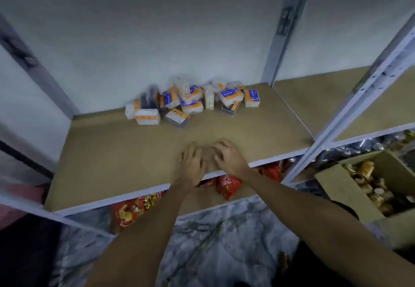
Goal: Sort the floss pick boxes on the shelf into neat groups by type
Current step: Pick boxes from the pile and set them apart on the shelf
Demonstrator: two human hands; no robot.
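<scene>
- Brown fibreboard forms the shelf board (112,152), which is framed by pale metal uprights (283,31).
- The floss pick boxes (190,100) are heaped in a loose jumble at the back of the shelf board, against the wall and slightly right of its middle. White-and-orange packs, blue-labelled packs and a few dark ones are mixed together, some tilted and some lying on others.
- The left hand (192,163) is laid palm down on the shelf board near its front edge, well apart from the heap. Its fingers are spread a little and loosely bent, and nothing is seen held in them.
- The right hand (229,155) is placed just beside it on the shelf board, with the fingertips of the two hands close together. Its fingers are bent down toward the board, and no box is seen within them (motion blur softens the detail).
- Red snack bags (228,185) are stored beneath the shelf board and show under its front edge.
- A cardboard carton (336,185) of gold-lidded jars (366,170) is set below and to the right of the shelf board.
</scene>
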